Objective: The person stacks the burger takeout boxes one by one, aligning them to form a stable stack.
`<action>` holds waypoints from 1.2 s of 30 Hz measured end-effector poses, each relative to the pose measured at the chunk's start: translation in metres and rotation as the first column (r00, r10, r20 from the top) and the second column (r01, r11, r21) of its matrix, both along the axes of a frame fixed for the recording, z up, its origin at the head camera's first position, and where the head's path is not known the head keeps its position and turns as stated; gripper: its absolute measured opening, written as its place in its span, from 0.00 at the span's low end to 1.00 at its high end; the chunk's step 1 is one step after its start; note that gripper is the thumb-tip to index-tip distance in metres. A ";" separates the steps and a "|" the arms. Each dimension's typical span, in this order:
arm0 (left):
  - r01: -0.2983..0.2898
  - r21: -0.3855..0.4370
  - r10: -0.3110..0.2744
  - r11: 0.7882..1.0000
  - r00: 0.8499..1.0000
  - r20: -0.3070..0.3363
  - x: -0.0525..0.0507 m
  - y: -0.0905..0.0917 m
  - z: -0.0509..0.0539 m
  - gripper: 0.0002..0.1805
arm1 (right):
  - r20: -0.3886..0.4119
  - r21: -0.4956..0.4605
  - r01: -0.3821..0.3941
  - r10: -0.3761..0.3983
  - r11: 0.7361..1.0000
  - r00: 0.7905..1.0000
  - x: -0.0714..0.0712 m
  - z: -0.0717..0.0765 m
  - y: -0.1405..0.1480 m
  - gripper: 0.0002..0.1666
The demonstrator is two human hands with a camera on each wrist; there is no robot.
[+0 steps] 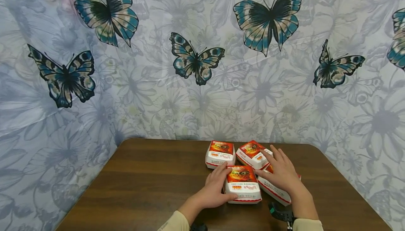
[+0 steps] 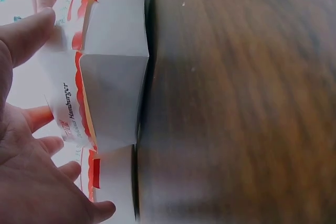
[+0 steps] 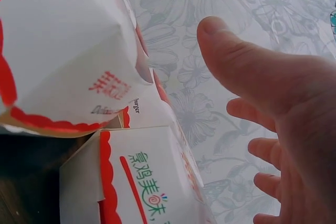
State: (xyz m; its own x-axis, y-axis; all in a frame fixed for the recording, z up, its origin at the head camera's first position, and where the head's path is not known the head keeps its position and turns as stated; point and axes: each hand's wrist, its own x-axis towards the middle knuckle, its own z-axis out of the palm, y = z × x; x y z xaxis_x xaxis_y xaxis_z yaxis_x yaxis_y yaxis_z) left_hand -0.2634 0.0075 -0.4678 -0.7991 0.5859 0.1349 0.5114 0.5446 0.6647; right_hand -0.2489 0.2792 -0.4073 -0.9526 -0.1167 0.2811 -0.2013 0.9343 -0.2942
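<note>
Hamburger boxes with red-and-white tops form a cluster on the table in the head view. My left hand (image 1: 215, 190) is at the front hamburger box (image 1: 243, 185), thumb by its front edge and fingers along its left side. In the left wrist view those fingers are spread loosely against the white hamburger box (image 2: 113, 98). My right hand (image 1: 284, 173) is spread above the right hamburger box (image 1: 275, 190), which it partly hides. Its fingertips overlap the back right hamburger box (image 1: 253, 153). In the right wrist view its thumb (image 3: 236, 56) stands apart from the boxes.
A back left hamburger box (image 1: 220, 153) stands behind the front one. The brown wooden table (image 1: 142, 181) extends left and right of the boxes. Behind it hangs a flowered cloth (image 1: 202, 108) with printed butterflies. A black wrist device (image 1: 280, 212) sits below my right hand.
</note>
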 end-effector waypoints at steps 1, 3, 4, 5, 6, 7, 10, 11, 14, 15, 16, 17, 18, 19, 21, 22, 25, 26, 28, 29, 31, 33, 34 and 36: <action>-0.002 -0.003 0.002 1.000 1.000 -0.004 0.000 0.000 0.000 0.47 | 0.005 0.001 0.000 0.000 1.000 1.000 0.000 0.000 0.000 0.52; -0.007 -0.005 0.007 1.000 1.000 -0.005 0.000 0.000 0.001 0.47 | 0.015 0.002 0.005 -0.005 1.000 1.000 -0.001 -0.001 0.000 0.52; -0.010 -0.007 0.010 1.000 1.000 -0.003 0.000 0.000 0.001 0.47 | 0.020 0.004 0.007 -0.007 1.000 1.000 -0.001 -0.001 0.000 0.52; -0.013 -0.006 0.013 1.000 1.000 0.000 0.000 0.000 0.001 0.47 | 0.021 0.009 0.009 -0.009 1.000 1.000 -0.001 -0.001 0.000 0.52; -0.015 -0.005 0.015 1.000 1.000 0.006 0.000 0.000 0.001 0.46 | 0.022 0.011 0.009 -0.010 1.000 1.000 -0.002 -0.001 0.000 0.52; -0.017 -0.001 0.017 1.000 1.000 0.012 -0.001 -0.001 0.002 0.46 | 0.021 0.016 0.010 -0.011 1.000 1.000 -0.002 -0.001 0.000 0.52; -0.019 0.006 0.019 1.000 1.000 0.024 -0.002 -0.002 0.004 0.45 | 0.016 0.024 0.010 -0.010 1.000 1.000 -0.003 -0.002 0.000 0.52; -0.017 0.007 0.017 1.000 1.000 0.025 -0.002 -0.003 0.004 0.45 | 0.015 0.027 0.009 -0.010 1.000 1.000 -0.003 -0.002 0.001 0.52; -0.014 -0.002 0.014 1.000 1.000 0.026 -0.004 -0.006 0.005 0.47 | 0.023 0.019 0.009 -0.010 1.000 1.000 -0.003 -0.003 0.002 0.53; -0.011 -0.009 0.011 1.000 1.000 0.015 -0.004 -0.007 0.006 0.47 | 0.028 0.013 0.009 -0.009 1.000 1.000 -0.002 -0.003 0.002 0.53; -0.007 -0.014 0.008 1.000 1.000 0.011 -0.005 -0.008 0.006 0.48 | 0.035 0.008 0.009 -0.010 1.000 0.999 -0.002 -0.004 0.003 0.54; -0.003 -0.019 0.004 1.000 1.000 0.005 -0.006 -0.010 0.007 0.48 | 0.041 0.005 0.011 -0.011 1.000 0.999 -0.002 -0.004 0.003 0.54; 0.001 -0.027 -0.001 1.000 1.000 -0.002 -0.006 -0.012 0.007 0.49 | 0.049 0.001 0.011 -0.011 1.000 0.999 -0.002 -0.004 0.003 0.55; 0.006 -0.038 -0.006 0.999 1.000 -0.014 -0.007 -0.013 0.008 0.50 | 0.053 -0.001 0.010 -0.010 1.000 0.999 -0.001 -0.004 0.004 0.55; 0.016 -0.059 -0.018 0.998 0.999 -0.033 -0.009 -0.017 0.009 0.51 | 0.061 -0.005 0.008 -0.007 1.000 0.998 -0.001 -0.004 0.004 0.54; 0.020 -0.068 -0.022 0.998 0.999 -0.030 -0.010 -0.019 0.010 0.52 | 0.064 -0.006 0.008 -0.008 1.000 0.998 0.000 -0.004 0.005 0.54; 0.033 -0.099 -0.037 0.995 0.999 -0.030 -0.013 -0.026 0.015 0.54 | 0.070 -0.006 0.004 -0.004 1.000 0.998 0.001 -0.003 0.006 0.54; 0.039 -0.104 -0.041 0.994 0.999 -0.023 -0.014 -0.028 0.016 0.54 | 0.077 -0.008 0.006 -0.005 1.000 0.997 0.001 -0.003 0.007 0.55; 0.053 -0.113 -0.054 0.992 0.999 -0.008 -0.016 -0.033 0.019 0.56 | 0.091 -0.004 0.007 -0.006 1.000 0.996 0.001 -0.003 0.008 0.56; 0.057 -0.117 -0.058 0.991 0.998 -0.002 -0.017 -0.035 0.020 0.57 | 0.095 -0.001 0.006 -0.006 1.000 0.995 0.000 -0.003 0.009 0.56; 0.065 -0.117 -0.064 0.991 0.998 0.013 -0.018 -0.039 0.021 0.58 | 0.109 -0.001 0.005 -0.005 1.000 0.994 0.000 -0.003 0.010 0.57; 0.071 -0.109 -0.068 0.991 0.997 0.035 -0.020 -0.043 0.022 0.59 | 0.112 0.005 0.004 -0.005 1.000 0.994 -0.001 -0.003 0.011 0.58; 0.073 -0.105 -0.069 0.992 0.997 0.045 -0.021 -0.045 0.022 0.59 | 0.115 0.004 0.004 -0.004 1.000 0.993 -0.001 -0.003 0.011 0.58; 0.079 -0.098 -0.074 0.992 0.996 0.058 -0.022 -0.050 0.023 0.59 | 0.129 0.000 0.004 -0.003 1.000 0.992 -0.001 -0.003 0.011 0.59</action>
State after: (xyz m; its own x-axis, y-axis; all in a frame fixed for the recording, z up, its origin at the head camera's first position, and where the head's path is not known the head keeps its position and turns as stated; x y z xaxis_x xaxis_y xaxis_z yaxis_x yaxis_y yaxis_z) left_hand -0.2857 -0.0421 -0.4451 -0.7561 0.6538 0.0300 0.5187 0.5707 0.6366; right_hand -0.2497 0.2903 -0.4100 -0.9812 -0.1133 0.1562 -0.1585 0.9348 -0.3178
